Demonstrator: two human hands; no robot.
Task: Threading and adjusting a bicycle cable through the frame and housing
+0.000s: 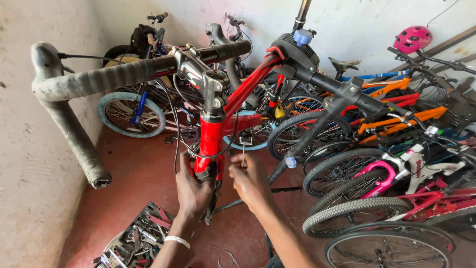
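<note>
Red frame: bike clamped in my repair stand, front end facing me.
Left hand: wrapped tight around the fork crown.
Right hand: fingers pinched on a thin metal tool beside the fork.
Floor: open toolbox near my left wrist.

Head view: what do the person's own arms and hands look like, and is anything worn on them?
Both forearms are bare, with no sleeves and no gloves in view. The left hand has a thin white band around its wrist. The right hand shows no band, watch or ring that the picture can settle.
</note>
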